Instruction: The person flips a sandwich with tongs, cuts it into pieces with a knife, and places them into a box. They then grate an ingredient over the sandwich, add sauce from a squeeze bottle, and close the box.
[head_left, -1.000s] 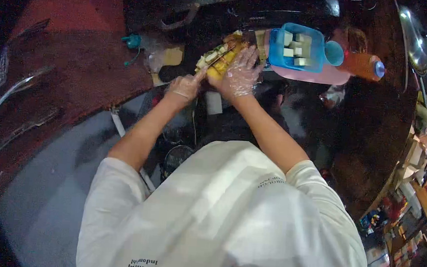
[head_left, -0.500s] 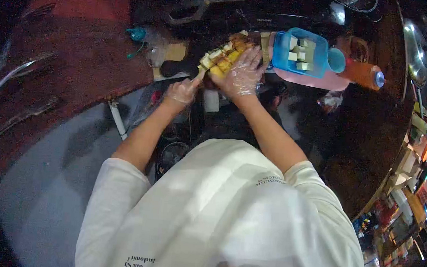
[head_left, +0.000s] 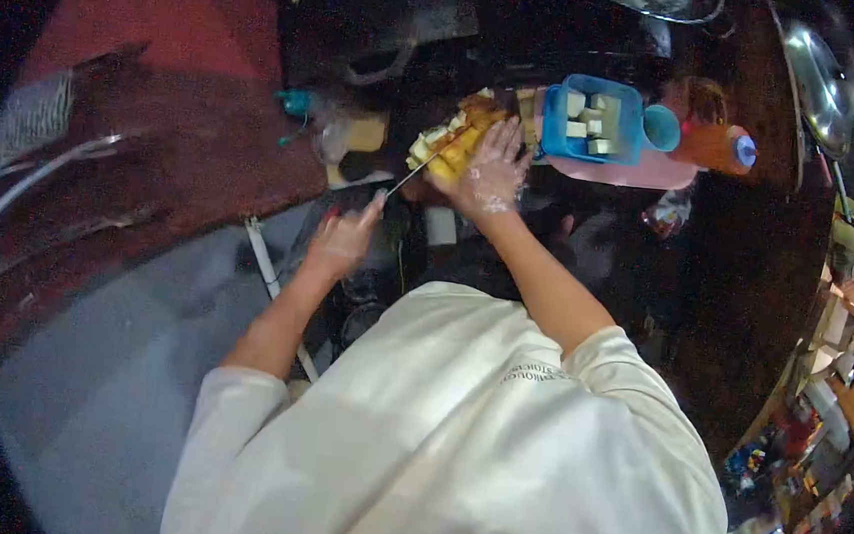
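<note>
My left hand (head_left: 344, 242) is closed round the handle of a thin knife (head_left: 409, 179), whose blade reaches up and right to the food. Cut yellow and whitish pieces, browned in places, form a row of food (head_left: 443, 149) on the dark work surface. My right hand (head_left: 495, 172), in a clear plastic glove, lies against the right side of this food with its fingers stretched out and its thumb near the lower edge. The knife tip is hard to make out among the pieces.
Right of the food, a blue container (head_left: 593, 120) with pale blocks stands on a pink tray (head_left: 620, 174). Beside it are a teal cup (head_left: 661, 129) and an orange bottle (head_left: 714, 146) on its side. A reddish-brown table (head_left: 153, 175) spans the left.
My left hand has drawn back down and left from the food, and more of the knife blade shows. My right hand remains at the food. The whole view has shifted slightly.
</note>
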### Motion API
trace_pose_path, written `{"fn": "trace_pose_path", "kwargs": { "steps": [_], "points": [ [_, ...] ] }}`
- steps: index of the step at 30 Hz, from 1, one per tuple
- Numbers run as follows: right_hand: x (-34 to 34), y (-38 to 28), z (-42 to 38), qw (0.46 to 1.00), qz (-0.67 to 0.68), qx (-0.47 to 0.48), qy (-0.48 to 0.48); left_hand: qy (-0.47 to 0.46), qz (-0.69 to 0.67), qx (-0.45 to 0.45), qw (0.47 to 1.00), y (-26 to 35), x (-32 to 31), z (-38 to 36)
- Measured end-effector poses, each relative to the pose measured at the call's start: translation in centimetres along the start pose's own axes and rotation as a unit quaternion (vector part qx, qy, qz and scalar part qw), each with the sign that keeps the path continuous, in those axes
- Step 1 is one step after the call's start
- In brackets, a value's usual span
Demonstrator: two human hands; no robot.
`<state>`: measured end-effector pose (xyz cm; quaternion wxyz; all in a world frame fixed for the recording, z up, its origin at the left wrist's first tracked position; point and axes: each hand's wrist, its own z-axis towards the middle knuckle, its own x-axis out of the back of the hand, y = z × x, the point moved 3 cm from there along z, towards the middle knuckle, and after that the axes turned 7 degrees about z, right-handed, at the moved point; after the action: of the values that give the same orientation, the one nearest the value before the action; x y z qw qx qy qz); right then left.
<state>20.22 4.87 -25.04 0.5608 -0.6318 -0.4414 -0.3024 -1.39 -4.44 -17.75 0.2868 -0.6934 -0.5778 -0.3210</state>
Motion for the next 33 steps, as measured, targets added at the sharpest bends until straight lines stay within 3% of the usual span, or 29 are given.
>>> {"fn": "trace_pose_path", "kwargs": {
  "steps": [4,5,10,12,13,16,17,25,29,33],
  "points": [
    [0.2,1.8,-1.8,0.999,0.037,0.002,-0.002,0.027,-0.059,-0.009,0.998,2.0,1.1,1.2],
    [-0.3,2.2,-2.1,0.998,0.056,0.003,-0.020,0.095,-0.058,-0.050,0.992,2.8,0.9,2.8],
    [-1.1,2.8,-2.0,0.999,0.042,-0.004,-0.026,0.080,-0.013,-0.106,0.991,6.3,2.3,8.5],
    [-1.2,2.9,-2.0,0.999,0.048,0.006,-0.022,0.056,0.000,-0.093,0.994,6.5,2.5,8.7],
    [-1.1,2.8,-2.2,0.999,0.044,0.020,0.016,0.097,-0.007,-0.106,0.990,6.4,2.0,8.8],
    [-0.7,2.7,-2.0,0.997,0.069,-0.005,-0.017,0.064,0.030,-0.095,0.993,6.6,1.5,8.9],
    [-0.4,2.6,-2.0,0.999,0.023,0.000,-0.040,0.062,0.034,-0.095,0.993,6.7,1.6,8.8],
    [-1.1,2.9,-2.0,0.999,0.018,0.010,-0.029,0.106,0.030,-0.122,0.986,7.2,0.8,9.1],
    [-2.1,3.1,-1.9,0.999,0.047,0.004,-0.004,0.065,0.042,-0.090,0.993,7.6,1.4,9.4],
    [-1.3,3.1,-2.0,0.998,0.042,0.011,-0.038,0.113,0.024,-0.129,0.985,7.4,0.7,9.2]
  ]
}}
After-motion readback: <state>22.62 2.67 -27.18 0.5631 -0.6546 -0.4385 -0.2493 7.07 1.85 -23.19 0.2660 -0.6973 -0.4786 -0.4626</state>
